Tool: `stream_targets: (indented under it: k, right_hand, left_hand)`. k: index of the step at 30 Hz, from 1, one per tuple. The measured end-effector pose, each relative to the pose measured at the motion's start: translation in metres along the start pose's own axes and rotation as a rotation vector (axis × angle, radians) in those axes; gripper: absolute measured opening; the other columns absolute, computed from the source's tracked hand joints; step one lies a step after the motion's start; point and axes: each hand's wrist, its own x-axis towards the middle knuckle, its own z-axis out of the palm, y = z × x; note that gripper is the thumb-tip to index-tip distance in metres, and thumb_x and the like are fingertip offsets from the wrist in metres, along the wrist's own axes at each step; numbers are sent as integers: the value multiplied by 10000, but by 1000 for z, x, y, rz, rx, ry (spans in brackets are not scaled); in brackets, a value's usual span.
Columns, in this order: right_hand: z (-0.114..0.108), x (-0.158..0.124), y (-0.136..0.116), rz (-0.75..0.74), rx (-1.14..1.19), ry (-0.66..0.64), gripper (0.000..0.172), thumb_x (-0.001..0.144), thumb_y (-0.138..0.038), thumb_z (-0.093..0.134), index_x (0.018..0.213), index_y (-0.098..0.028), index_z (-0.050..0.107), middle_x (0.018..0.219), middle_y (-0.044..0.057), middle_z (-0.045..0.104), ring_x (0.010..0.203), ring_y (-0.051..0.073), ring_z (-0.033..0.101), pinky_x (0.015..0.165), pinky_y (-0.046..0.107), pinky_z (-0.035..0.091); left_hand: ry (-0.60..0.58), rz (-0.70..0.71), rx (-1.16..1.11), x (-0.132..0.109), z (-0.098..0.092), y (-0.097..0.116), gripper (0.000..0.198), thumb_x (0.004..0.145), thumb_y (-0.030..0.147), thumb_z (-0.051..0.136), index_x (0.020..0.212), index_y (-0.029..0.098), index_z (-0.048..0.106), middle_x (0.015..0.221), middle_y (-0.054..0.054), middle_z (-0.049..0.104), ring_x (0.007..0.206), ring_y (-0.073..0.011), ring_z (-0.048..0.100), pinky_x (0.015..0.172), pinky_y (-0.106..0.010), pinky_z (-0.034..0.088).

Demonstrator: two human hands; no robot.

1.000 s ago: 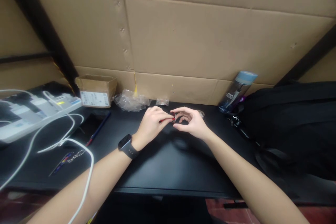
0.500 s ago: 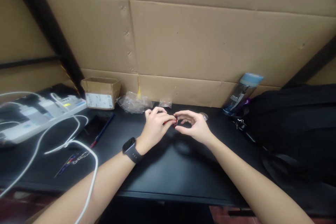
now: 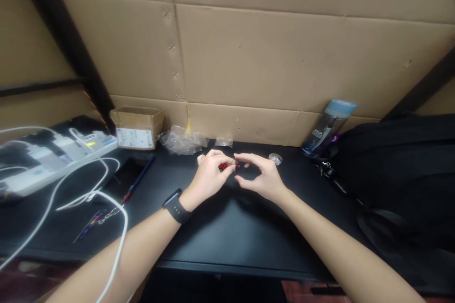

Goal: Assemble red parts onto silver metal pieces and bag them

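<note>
Both hands meet above the black desk point(image 3: 227, 236). My left hand point(image 3: 211, 177), below a dark wristwatch point(image 3: 177, 206), pinches a small red piece point(image 3: 223, 166), mostly hidden by its fingers; its exact kind I cannot make out. A thin, dark, disc-like part point(image 3: 235, 166) is seen edge-on between the hands, touching the left fingertips. My right hand point(image 3: 263, 173) curves its thumb and index finger around the rim of this part. Just behind the right hand lies a small clear dome point(image 3: 275, 158).
A cardboard box point(image 3: 138, 128), clear plastic bags point(image 3: 183, 140) and a small packet point(image 3: 223, 142) line the back. Left are a power strip point(image 3: 57, 163), white cables, a pen point(image 3: 138, 178) and a keychain point(image 3: 93, 222). Right are a bottle point(image 3: 329, 128) and black bag point(image 3: 398, 175).
The disc-like part has turned edge-on between the hands. My right hand has shifted slightly left and down, and the clear dome behind it shows more fully.
</note>
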Motion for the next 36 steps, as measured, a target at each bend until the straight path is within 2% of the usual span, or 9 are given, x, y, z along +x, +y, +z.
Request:
stream_targets:
  k: [4, 8, 11, 14, 17, 19, 24, 28, 36]
  right_hand:
    - [-4, 1, 3, 49, 33, 4, 524, 745, -187, 778, 1252, -261, 665, 1171, 65, 757, 1052, 260, 733, 837, 381, 617]
    - [-8, 2, 4, 26, -18, 41, 548, 755, -200, 782, 1281, -262, 641, 1241, 72, 732, 1114, 268, 716, 891, 393, 608]
    - [-8, 2, 3, -51, -96, 53, 550, 770, -206, 779, 1297, -271, 638, 1251, 66, 728, 1136, 261, 701, 979, 415, 582]
    - [-6, 2, 2, -121, -149, 49, 516, 794, -192, 753, 1290, -275, 639, 1226, 65, 733, 1139, 254, 693, 1020, 427, 563]
    - [-7, 3, 2, -143, -156, 31, 512, 805, -187, 736, 1297, -279, 627, 1245, 69, 721, 1157, 256, 678, 1024, 433, 556]
    - [-10, 5, 2, -119, -143, 21, 501, 803, -184, 726, 1286, -275, 629, 1263, 77, 703, 1163, 263, 664, 975, 427, 570]
    - [-18, 9, 3, -7, -98, -5, 165, 854, -162, 652, 980, -246, 714, 1018, 68, 714, 898, 220, 677, 714, 351, 559]
    - [-15, 8, 6, 6, -41, -65, 101, 867, -205, 681, 947, -246, 727, 1004, 61, 717, 897, 211, 675, 700, 336, 543]
    - [-9, 4, 10, -12, -63, -23, 107, 836, -167, 669, 885, -246, 722, 1011, 58, 702, 901, 207, 668, 716, 333, 545]
  left_hand:
    - [16, 56, -138, 3, 1, -8, 126, 929, 296, 658, 938, 263, 780, 1017, -36, 765, 1070, -243, 641, 958, -426, 481]
    - [28, -15, -382, 5, 2, -10, 253, 988, 390, 581, 1158, 236, 689, 1197, -69, 724, 1096, -220, 671, 966, -395, 533]
    - [-37, -60, -634, 6, 5, -10, 374, 947, 407, 654, 1252, 204, 583, 1244, -113, 694, 1129, -220, 679, 987, -389, 547]
    - [-101, -96, -752, 5, 8, -10, 529, 866, 352, 761, 1306, 197, 513, 1218, -130, 686, 1081, -217, 697, 975, -401, 563]
    - [-111, -115, -757, 5, 9, -12, 551, 841, 301, 781, 1310, 192, 513, 1222, -132, 669, 1044, -205, 703, 986, -415, 567]
    - [-98, -105, -736, 5, 8, -13, 520, 847, 280, 771, 1302, 195, 534, 1279, -137, 638, 1073, -206, 692, 1010, -423, 562]
    - [-129, -41, -715, 4, 8, -15, 430, 836, 234, 771, 1236, 226, 614, 1359, -115, 571, 1184, -225, 638, 997, -401, 583]
    - [-129, 9, -744, 1, 11, -13, 397, 819, 220, 783, 1189, 242, 639, 1313, -93, 558, 1212, -230, 621, 994, -391, 593]
    - [-155, 44, -751, -1, 13, -9, 396, 821, 193, 779, 1193, 236, 649, 1290, -93, 537, 1194, -238, 629, 1020, -417, 587]
